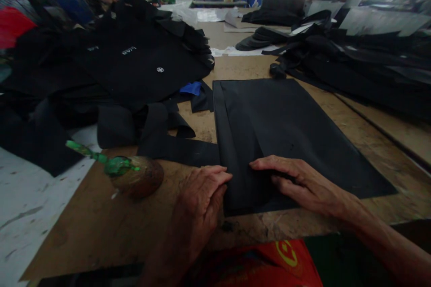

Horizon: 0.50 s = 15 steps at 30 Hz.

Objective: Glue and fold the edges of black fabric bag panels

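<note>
The fingers of the left hand [202, 197] lay close together and bent, their tips at the near left edge of the black sheet [289, 116]; whether they pinched it could not be told. The right hand [310, 188] reached in from the other side, its fingertips on the same sheet, a little parted, near a crease; the view was dim there, and a fold may have been caught between them, but I could not tell. The sheet lay flat on the brown board [84, 233], spreading away beyond both hands' fingers. Left of the left fingers stood a round brown pot [148, 179] with a green-wrapped handle [85, 150] sticking out at a tilt. Beyond those fingers a black strip [185, 150] ran up to the sheet's left edge, and farther on were a blue scrap [191, 88] and a heap of black pieces [134, 63] with white marks. Beyond the right fingers, past the sheet, lay a small dark bundle [278, 70] and another dark pile [363, 67].
</note>
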Motion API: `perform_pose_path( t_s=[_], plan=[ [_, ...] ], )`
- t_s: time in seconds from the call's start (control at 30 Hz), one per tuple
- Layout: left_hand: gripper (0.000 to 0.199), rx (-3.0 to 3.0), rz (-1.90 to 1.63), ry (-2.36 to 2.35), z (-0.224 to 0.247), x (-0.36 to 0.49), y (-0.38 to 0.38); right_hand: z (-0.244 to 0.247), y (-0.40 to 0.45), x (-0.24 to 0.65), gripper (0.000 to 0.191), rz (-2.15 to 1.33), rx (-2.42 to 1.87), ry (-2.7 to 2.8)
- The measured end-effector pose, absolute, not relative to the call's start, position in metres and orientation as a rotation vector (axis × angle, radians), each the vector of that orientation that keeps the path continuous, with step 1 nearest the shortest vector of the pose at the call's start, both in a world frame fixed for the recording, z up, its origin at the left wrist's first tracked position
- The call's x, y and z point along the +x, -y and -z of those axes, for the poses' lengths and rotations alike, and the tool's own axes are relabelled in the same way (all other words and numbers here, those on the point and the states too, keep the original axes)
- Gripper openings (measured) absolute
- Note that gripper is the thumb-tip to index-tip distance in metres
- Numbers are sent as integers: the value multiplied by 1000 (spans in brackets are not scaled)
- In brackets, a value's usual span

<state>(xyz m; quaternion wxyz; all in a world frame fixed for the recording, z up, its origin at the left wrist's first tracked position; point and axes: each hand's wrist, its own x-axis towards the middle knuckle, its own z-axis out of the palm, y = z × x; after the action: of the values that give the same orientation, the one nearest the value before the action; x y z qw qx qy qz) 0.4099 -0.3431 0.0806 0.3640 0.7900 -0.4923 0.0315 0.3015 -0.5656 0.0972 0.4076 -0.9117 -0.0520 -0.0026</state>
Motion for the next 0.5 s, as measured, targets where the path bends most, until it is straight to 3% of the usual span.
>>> perform_pose_path(
  t_s=[0.17, 0.5],
  plan=[
    [21, 1963, -41, 1307, -81, 409, 348, -99, 559, 307, 22, 47, -2129, -93],
    [22, 1963, -40, 1331, -86, 413, 352, -85, 541, 313, 12, 208, -1928, -388]
  ],
)
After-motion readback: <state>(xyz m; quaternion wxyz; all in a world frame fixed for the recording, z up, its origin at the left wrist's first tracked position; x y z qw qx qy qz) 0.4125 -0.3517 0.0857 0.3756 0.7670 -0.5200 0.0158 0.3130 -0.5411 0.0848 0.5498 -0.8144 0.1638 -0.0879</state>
